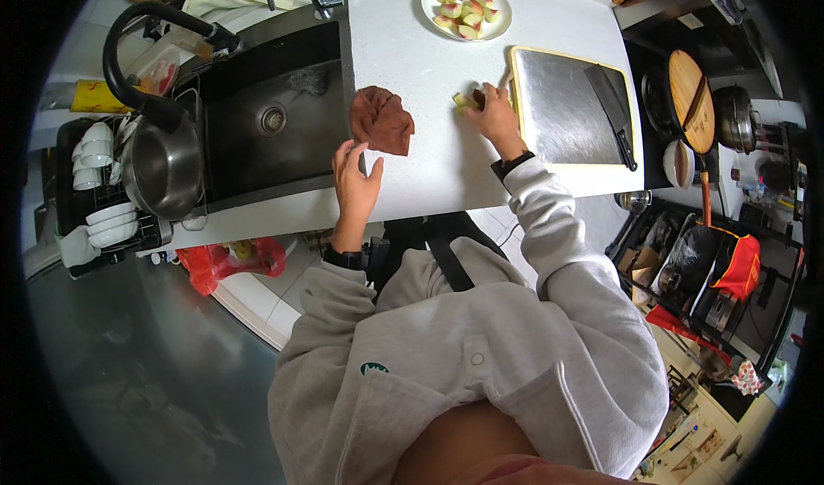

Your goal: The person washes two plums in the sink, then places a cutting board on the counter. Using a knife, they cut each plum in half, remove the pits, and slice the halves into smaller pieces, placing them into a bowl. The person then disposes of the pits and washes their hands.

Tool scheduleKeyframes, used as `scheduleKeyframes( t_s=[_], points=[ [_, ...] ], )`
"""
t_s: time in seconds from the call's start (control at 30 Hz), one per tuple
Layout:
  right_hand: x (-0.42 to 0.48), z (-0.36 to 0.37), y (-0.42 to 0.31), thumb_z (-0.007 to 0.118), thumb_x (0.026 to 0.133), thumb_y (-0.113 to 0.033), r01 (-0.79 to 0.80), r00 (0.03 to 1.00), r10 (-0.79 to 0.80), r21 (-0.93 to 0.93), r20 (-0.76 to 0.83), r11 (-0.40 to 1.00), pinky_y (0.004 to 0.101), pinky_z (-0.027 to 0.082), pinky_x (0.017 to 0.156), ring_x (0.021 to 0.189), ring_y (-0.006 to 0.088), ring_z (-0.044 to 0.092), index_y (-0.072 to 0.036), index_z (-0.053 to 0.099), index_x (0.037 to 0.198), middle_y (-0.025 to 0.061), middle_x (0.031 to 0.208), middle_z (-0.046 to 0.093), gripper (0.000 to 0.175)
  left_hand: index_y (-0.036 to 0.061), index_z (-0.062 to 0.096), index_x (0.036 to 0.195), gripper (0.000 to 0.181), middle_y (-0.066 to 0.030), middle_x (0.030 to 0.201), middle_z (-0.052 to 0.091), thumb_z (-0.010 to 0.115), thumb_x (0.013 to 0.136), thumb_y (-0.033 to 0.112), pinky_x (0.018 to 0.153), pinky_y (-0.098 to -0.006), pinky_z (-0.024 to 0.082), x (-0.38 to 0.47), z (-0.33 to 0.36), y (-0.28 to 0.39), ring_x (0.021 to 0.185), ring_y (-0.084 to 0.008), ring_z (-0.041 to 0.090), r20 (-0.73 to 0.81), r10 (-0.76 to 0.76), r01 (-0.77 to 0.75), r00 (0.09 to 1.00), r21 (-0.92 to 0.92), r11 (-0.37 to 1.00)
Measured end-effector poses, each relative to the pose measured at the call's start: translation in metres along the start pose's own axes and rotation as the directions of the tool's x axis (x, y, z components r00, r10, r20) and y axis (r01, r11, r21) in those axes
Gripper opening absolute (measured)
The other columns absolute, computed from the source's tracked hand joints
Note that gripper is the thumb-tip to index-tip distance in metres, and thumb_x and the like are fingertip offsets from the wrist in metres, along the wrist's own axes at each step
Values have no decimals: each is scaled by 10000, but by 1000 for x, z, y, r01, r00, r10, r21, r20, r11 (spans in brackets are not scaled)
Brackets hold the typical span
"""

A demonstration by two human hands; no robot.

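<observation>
My right hand is at a small heap of fruit scraps on the white countertop, left of the cutting board. Its fingers curl around the scraps, which include a dark brown piece that looks like a peach pit; the fingers partly hide them. My left hand hovers at the sink's front right corner with fingers apart and nothing in it. Just beyond it lies a crumpled brown cloth. A metal-faced cutting board with a pale yellow rim bears a black-handled cleaver.
A white plate of cut peach wedges stands at the back of the counter. To the left are a dark sink, a black faucet, a steel pot and a dish rack with white bowls. A pan with a wooden lid sits at right.
</observation>
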State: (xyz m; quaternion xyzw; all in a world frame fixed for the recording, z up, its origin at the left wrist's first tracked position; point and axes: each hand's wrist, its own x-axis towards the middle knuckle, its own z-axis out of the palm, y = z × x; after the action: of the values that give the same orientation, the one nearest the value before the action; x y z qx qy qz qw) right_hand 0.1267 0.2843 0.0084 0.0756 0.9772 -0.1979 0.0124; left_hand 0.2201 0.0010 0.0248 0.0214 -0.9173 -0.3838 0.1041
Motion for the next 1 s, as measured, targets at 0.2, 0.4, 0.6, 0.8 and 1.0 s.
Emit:
scheduleKeyframes(
  t_s=[0.2,0.4,0.6,0.8,1.0],
  points=[
    [15,5,-12,732,731,-231,162,964,-145,-63,221,985,417,524,826,974,348,608,-114,508,1252,167,1167,477,579,61,623,1091,331,-127,1213,540,716,779,123,843,-349,478,4,-4,-6,1093,-296,529,56,-17,20,998,-44,999],
    [10,19,-16,667,763,-118,225,953,-227,35,200,974,431,537,752,857,369,626,-127,573,1109,167,1080,504,359,34,617,1070,314,-129,1125,592,714,785,127,829,-352,496,13,6,3,1028,-271,570,186,-94,148,978,-299,943],
    [2,27,-18,656,761,-75,157,970,-195,238,143,958,404,515,789,869,370,610,-60,573,1001,180,974,554,254,4,630,1075,253,-70,1012,649,663,855,125,748,-274,504,26,39,7,930,-136,599,427,-76,304,901,-496,814],
    [-19,29,-15,673,720,-50,87,986,-131,345,107,935,412,515,751,810,372,606,-45,582,966,191,961,549,263,1,614,1092,286,-105,1010,644,627,887,200,808,-328,525,28,67,25,933,-183,622,622,-240,649,745,-595,474],
    [-54,-15,-52,718,707,-90,132,955,-271,639,124,758,366,520,712,773,308,604,-34,605,963,170,955,567,285,15,585,1062,545,-114,1032,627,433,944,525,894,-419,489,33,84,30,960,-269,610,880,-235,834,414,-470,-288]
  ],
)
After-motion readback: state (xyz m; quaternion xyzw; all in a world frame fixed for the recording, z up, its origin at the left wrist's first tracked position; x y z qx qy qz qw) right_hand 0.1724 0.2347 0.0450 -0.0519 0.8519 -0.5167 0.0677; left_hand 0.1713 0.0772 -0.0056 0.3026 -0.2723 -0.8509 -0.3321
